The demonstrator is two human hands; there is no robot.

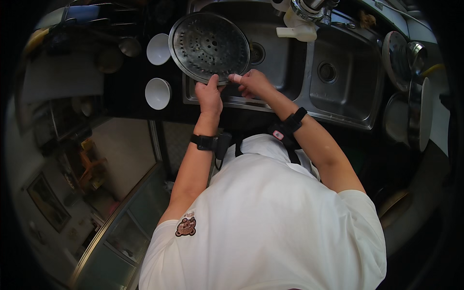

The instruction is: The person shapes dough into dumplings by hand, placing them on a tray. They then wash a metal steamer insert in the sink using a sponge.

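Note:
A round, perforated metal steamer tray is held over the left part of the large sink basin. My left hand grips its near rim, thumb on the upper face and the other fingers mostly hidden beneath. Close by, my right hand has its fingers curled, and one finger with a pale wrapping points at the tray's near-right rim. Whether that fingertip presses on the metal or just hovers beside it is unclear.
Left of the sink stand two white bowls. The double stainless-steel sink has a faucet overhead at the back. Several pans and lids, including a pale-rimmed pan, lean at the right. A ladle is at upper left.

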